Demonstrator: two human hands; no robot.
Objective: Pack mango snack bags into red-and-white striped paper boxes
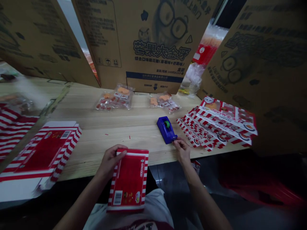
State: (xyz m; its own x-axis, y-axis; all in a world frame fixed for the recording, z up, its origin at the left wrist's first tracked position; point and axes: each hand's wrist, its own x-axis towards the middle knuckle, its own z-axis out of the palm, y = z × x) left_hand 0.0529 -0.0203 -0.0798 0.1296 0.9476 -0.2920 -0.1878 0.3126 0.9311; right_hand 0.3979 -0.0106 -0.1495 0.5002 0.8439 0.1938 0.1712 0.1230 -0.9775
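Note:
My left hand (112,160) grips the upper left edge of a red box (131,179) with red-and-white striped sides, thumb on top. The box tilts over the table's front edge, close to my body, its barcode side facing up. Farther right, my right hand (182,149) is at the front end of a blue tape dispenser (165,130) with a green core. Thumb and fingers pinch together at its cutting end; a piece of tape between them is too small to make out.
Flat striped cartons (48,147) are stacked at left. Filled window boxes (223,121) lie fanned out at right. Clear bags of sweets (117,96) and more bags (164,101) sit before large brown cardboard boxes (148,41). Small red scraps (129,137) lie on the wooden table (96,127).

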